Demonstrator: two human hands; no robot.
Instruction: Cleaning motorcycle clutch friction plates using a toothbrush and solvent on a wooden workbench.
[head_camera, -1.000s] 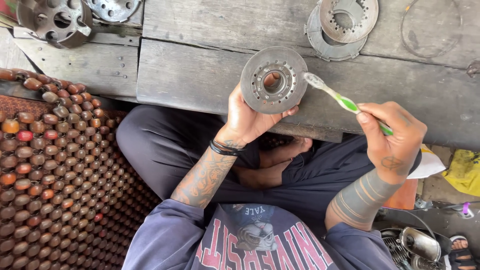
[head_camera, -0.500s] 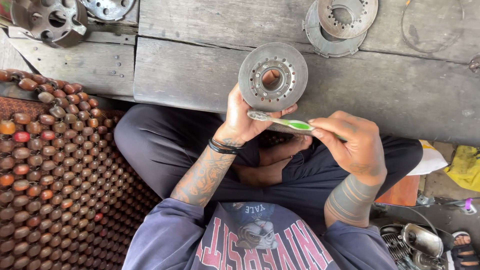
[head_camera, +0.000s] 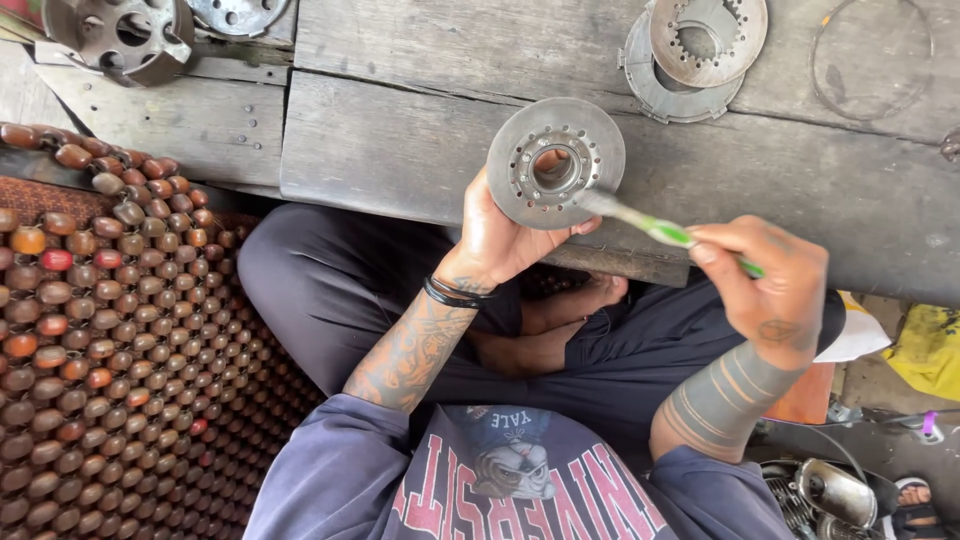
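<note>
My left hand (head_camera: 497, 238) holds a round grey metal disc (head_camera: 512, 150) upright, with a ring of small holes around its central opening. In my right hand (head_camera: 770, 285) is a green and white toothbrush (head_camera: 665, 231), gripped by the handle. Its blurred head touches the disc's lower right face, beside the central hole. Both hands are above my crossed legs, in front of a worn wooden bench (head_camera: 400, 130).
On the bench lie stacked metal discs (head_camera: 695, 45) at the back right, a thin ring (head_camera: 870, 60) beside them, and a drum-like metal part (head_camera: 120, 35) at the back left. A wooden beaded mat (head_camera: 110, 340) covers the left. Metal parts (head_camera: 830, 495) sit at lower right.
My right hand swung the toothbrush in from the right to the disc, passed below it, and now the bristles rub the disc's lower right face. The left hand kept the disc nearly still.
</note>
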